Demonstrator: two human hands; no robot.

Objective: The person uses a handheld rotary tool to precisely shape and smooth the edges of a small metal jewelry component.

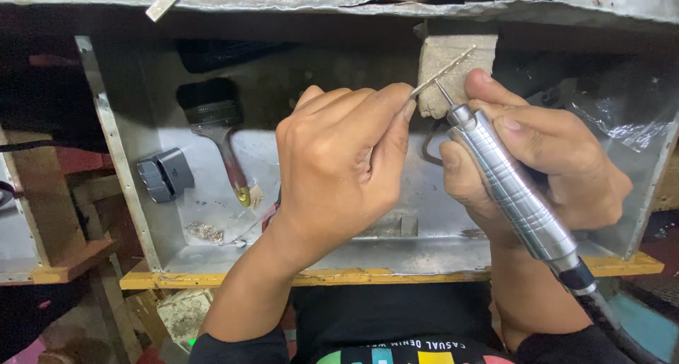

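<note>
Metal tray (424, 254), brush (216, 127), left hand (339, 166) pinching strip (444, 70), right hand (544, 166) gripping handpiece (513, 191).

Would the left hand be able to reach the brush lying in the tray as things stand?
Probably yes, once freed: the brush lies in the open on the tray, with nothing between it and the left hand. That hand is pinching a thin metal strip, though.

Bare left hand (336, 169) and right hand (544, 159); dark sleeves pushed up, dark shirt with coloured print.
</note>
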